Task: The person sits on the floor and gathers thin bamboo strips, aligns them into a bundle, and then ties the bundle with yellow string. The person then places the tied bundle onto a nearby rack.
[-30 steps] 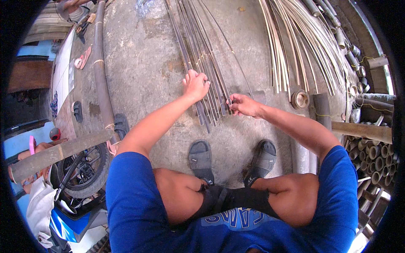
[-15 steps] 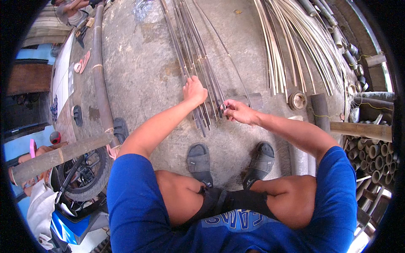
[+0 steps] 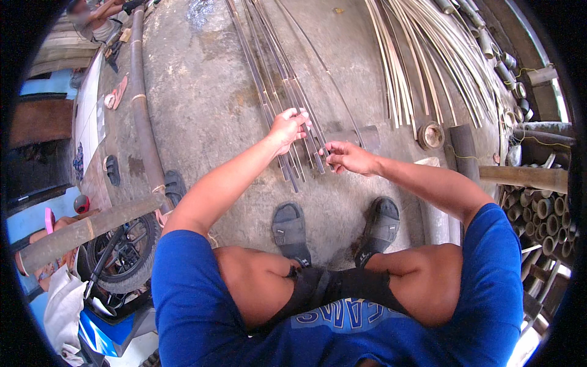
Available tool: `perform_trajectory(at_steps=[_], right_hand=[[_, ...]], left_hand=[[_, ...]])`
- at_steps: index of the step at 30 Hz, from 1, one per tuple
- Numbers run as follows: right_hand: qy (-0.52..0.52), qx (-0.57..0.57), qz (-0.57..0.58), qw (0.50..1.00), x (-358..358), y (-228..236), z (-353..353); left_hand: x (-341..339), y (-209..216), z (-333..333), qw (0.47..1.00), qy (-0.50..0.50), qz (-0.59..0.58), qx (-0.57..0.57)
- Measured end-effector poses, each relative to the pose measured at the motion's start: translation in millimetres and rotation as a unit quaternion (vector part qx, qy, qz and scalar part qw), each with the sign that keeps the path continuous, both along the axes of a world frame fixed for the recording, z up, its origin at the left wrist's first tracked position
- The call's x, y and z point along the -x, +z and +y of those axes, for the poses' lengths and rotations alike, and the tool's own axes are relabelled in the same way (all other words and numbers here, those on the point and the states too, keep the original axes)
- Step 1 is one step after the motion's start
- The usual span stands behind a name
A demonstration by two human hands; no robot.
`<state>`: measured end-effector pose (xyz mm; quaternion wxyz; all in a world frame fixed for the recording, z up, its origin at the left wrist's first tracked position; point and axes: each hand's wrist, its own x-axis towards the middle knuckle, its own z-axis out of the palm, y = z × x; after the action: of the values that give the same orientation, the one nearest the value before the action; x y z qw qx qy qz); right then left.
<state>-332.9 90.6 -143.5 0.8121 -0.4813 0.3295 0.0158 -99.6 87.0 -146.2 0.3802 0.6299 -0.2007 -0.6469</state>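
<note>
Several long dark bamboo strips run away from me over the concrete floor, their near ends resting on a bamboo pole lying crosswise. My left hand is above the strips with its fingers closed round one of them. To its right, my right hand pinches the near end of a dark strip between thumb and fingers. One thin strip lies apart, slanting off to the right of the bunch. The crosswise bamboo pole shows partly behind my right hand.
Pale split strips lie spread at the far right, near a round bamboo piece. Cut bamboo tubes are stacked at right. A long pole and a motorcycle wheel are on the left. Another person sits far left.
My left hand has turned and moved slightly right, its fingers now round a strip. My right hand has stayed nearly in place at the strip ends.
</note>
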Motion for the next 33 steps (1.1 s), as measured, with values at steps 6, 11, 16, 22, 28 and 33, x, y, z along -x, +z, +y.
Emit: perform_trajectory(at_steps=[6, 11, 16, 22, 28, 33], right_hand=[[-0.01, -0.101, -0.032, 0.994, 3.7, 8.5, -4.3], [-0.01, -0.108, -0.038, 0.993, 1.9, 9.6, -3.9], [0.014, -0.071, -0.037, 0.997, -2.7, 14.9, -2.4], [0.032, 0.01, -0.024, 0.999, -6.9, 13.9, -5.4], [0.039, 0.318, 0.112, 0.941, -8.4, -12.6, -43.6], [0.102, 0.484, 0.221, 0.841, -16.5, -12.1, -52.5]], left_hand=[[-3.2, 6.4, 1.7, 0.999, -0.018, 0.027, 0.008], [-4.0, 4.7, 1.8, 0.999, -0.006, 0.042, 0.01], [-4.5, 8.2, 1.7, 0.999, -0.024, 0.037, 0.012], [-5.9, 3.1, 0.4, 1.0, -0.021, 0.021, 0.005], [-5.6, -6.0, -3.0, 0.999, -0.038, 0.005, -0.025], [-7.3, -7.5, -1.3, 0.998, -0.042, 0.02, -0.042]])
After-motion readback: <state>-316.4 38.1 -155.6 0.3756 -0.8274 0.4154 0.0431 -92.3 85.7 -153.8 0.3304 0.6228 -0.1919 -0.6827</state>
